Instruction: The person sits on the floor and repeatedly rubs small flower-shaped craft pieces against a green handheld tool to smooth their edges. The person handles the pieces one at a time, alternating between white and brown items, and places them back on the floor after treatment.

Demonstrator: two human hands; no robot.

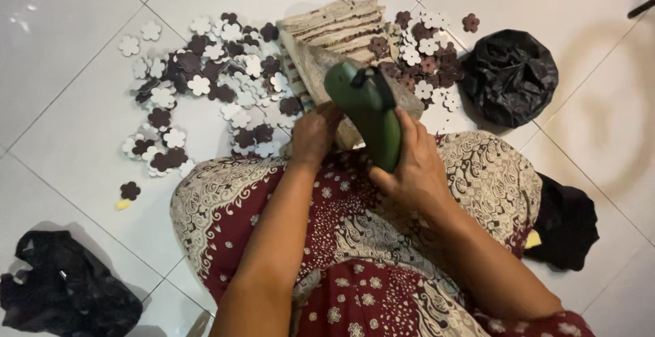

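Observation:
My right hand (415, 166) grips a dark green glue gun (368, 108), its nozzle end pointing away from me over a beige woven piece (338, 30) lying on the floor. My left hand (312, 136) is closed on the near edge of that woven piece, pinching it just left of the gun. Many flower-shaped cutouts (205, 78), white and dark brown, lie scattered on the white tiles to the left of the piece, with a smaller group of flower cutouts (430, 54) on its right. My lap, in a red and cream patterned cloth (355, 241), fills the foreground.
A crumpled black plastic bag (510, 74) sits at the right of the cutouts. Another black bag (65, 292) lies at the lower left, and a dark cloth bundle (566, 224) rests by my right knee. One brown flower and a yellow scrap (123, 204) lie apart at left.

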